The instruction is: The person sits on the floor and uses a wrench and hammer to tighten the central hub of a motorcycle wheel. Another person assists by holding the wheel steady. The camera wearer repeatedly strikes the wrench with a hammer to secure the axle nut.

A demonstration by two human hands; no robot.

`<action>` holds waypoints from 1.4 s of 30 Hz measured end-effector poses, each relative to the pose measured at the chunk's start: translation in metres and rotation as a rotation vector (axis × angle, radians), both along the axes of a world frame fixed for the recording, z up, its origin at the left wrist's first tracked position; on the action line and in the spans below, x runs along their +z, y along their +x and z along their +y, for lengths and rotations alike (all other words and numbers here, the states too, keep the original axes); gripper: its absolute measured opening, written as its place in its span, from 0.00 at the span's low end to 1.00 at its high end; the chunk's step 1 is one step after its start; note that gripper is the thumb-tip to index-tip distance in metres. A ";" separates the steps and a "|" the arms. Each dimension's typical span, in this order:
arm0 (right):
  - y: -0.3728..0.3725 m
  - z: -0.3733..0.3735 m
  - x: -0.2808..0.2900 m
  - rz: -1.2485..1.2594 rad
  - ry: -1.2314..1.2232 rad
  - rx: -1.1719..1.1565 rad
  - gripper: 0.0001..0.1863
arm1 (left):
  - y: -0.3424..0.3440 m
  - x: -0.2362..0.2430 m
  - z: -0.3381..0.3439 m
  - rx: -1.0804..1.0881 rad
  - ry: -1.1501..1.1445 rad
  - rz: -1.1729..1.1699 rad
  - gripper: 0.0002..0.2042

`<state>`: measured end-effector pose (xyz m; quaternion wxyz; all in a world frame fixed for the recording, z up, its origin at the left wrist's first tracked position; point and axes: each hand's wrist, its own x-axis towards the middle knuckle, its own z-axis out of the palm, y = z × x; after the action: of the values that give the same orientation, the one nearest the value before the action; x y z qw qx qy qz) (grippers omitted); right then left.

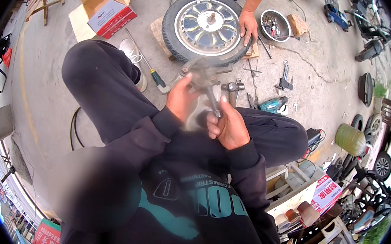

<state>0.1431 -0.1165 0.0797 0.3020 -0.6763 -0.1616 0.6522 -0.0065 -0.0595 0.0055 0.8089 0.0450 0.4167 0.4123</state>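
While the left hand [181, 99] sits at the left side of a blurred metal part [202, 77], the right hand [229, 126] pinches the lower end of its rod [212, 100] between thumb and curled fingers. Blur hides whether the left fingers close on the part, so I cannot tell how tight that grip is. The rod's long axis slants from far left to near right, its free end pointing near, toward the person's body. The wider body of the part lies on the far side of the right-hand grip, above the gap between the bent legs. Farther off, a wheel [210, 22] lies flat, another person's hand [248, 26] on its right side. A hammer [233, 86] lies just right of the part.
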 end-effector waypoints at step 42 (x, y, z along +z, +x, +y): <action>-0.013 0.062 -0.036 -1.006 0.645 1.032 0.14 | -0.033 0.006 0.030 0.181 -0.064 0.132 0.16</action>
<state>0.1299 -0.0540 0.0440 0.0333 -0.6087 -0.7534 0.2465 -0.0390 -0.0292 0.0110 0.7401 0.0087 0.4844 0.4663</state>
